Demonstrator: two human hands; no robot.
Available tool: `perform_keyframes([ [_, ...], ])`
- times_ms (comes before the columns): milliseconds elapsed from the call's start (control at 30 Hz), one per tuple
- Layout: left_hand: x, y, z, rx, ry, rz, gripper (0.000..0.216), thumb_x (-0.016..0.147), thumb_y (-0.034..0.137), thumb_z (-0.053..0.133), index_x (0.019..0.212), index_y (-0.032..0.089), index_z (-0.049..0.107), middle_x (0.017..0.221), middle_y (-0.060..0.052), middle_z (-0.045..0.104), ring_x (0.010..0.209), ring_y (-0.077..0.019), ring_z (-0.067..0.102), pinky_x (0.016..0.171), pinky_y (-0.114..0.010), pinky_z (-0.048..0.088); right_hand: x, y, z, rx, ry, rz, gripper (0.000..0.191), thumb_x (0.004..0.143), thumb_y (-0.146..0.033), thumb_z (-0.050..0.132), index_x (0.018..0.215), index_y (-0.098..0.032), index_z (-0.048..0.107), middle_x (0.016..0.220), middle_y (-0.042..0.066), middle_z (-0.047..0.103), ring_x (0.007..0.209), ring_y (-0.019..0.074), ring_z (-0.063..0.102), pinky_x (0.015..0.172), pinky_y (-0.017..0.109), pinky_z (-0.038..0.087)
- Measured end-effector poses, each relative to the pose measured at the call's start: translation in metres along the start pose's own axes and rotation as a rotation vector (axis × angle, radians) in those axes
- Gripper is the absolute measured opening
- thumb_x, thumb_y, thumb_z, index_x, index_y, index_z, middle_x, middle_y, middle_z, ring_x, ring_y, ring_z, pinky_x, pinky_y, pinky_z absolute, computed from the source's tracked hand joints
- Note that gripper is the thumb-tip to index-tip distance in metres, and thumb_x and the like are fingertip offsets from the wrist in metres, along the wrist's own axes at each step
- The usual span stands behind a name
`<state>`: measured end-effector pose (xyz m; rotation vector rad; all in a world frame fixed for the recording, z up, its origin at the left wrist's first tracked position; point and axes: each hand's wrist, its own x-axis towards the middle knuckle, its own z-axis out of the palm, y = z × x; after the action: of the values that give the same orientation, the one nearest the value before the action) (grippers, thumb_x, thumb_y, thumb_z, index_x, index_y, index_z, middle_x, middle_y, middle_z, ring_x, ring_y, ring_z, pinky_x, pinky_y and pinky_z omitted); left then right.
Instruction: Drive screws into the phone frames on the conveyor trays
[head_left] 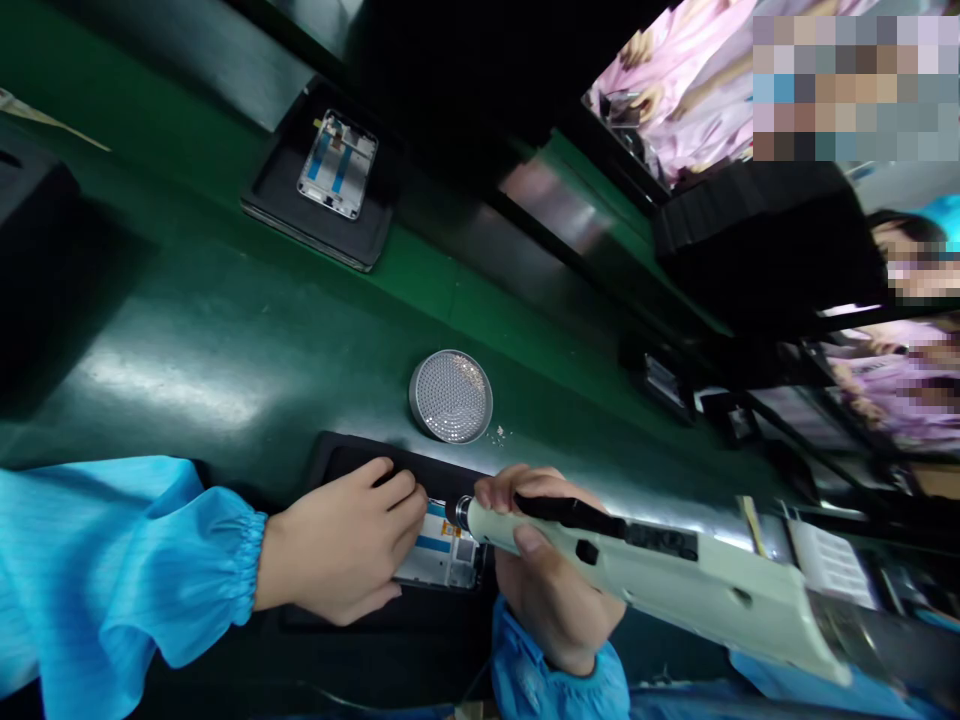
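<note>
A pale green electric screwdriver (660, 575) is gripped in my right hand (551, 570), with fingers wrapped round its front part. The screwdriver's tip points left, over an opened phone (442, 548) with blue strips and an orange flex piece. Whether the tip touches the phone cannot be seen. My left hand (356, 540) holds the phone's left end, its fingers curled and covering that part. The phone lies in a black tray (349, 455). Just beyond sits a round grey screw dish (452, 395) dotted with small holes and shiny screws. A few loose screws (499, 434) lie beside it.
Another opened phone (339, 165) rests on a black tray (274, 205) at the back left of the green table (225, 300). A dark box-like object (30, 230) stands at far left. Co-workers in pink sleeves (682, 70) work across a dark frame.
</note>
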<state>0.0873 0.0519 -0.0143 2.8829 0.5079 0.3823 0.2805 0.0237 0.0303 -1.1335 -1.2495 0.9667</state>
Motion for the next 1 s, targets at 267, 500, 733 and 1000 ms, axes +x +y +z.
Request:
perform_keyframes([
  [267, 0.0, 0.001, 0.001, -0.013, 0.017, 0.004, 0.056, 0.09, 0.054, 0.053, 0.115, 0.006, 0.066, 0.119, -0.018, 0.063, 0.106, -0.032, 0.053, 0.092, -0.045, 0.039, 0.001, 0.002, 0.003, 0.024, 0.009, 0.003, 0.016, 0.084, -0.016, 0.061, 0.097, -0.022, 0.066, 0.082, 0.002, 0.055, 0.078, 0.0165, 0.056, 0.071, 0.038, 0.051],
  [500, 0.0, 0.001, 0.001, -0.013, 0.025, -0.009, 0.056, 0.089, 0.055, 0.055, 0.115, 0.007, 0.066, 0.12, -0.019, 0.064, 0.107, -0.0323, 0.055, 0.09, -0.044, 0.04, -0.001, 0.007, 0.0, 0.031, -0.014, 0.002, 0.016, 0.084, -0.016, 0.062, 0.098, -0.023, 0.066, 0.082, 0.001, 0.056, 0.079, 0.017, 0.057, 0.071, 0.038, 0.05],
  [733, -0.001, 0.004, -0.002, -0.026, 0.017, -0.059, 0.059, 0.09, 0.056, 0.053, 0.121, 0.006, 0.063, 0.12, -0.02, 0.064, 0.107, -0.035, 0.057, 0.09, -0.047, 0.045, 0.015, 0.001, -0.004, -0.012, 0.068, -0.012, 0.016, 0.079, -0.021, 0.067, 0.095, -0.023, 0.066, 0.079, 0.001, 0.058, 0.075, 0.017, 0.058, 0.068, 0.037, 0.05],
  [1000, 0.004, 0.019, -0.005, 0.165, 0.127, -0.002, 0.046, 0.083, 0.022, 0.065, 0.124, 0.002, 0.059, 0.116, -0.023, 0.064, 0.104, -0.0377, 0.061, 0.089, -0.051, 0.049, 0.079, -0.039, -0.029, 0.132, 0.455, -0.2, 0.019, 0.062, -0.017, 0.068, 0.08, -0.019, 0.063, 0.065, -0.004, 0.051, 0.063, 0.0122, 0.055, 0.062, 0.032, 0.05],
])
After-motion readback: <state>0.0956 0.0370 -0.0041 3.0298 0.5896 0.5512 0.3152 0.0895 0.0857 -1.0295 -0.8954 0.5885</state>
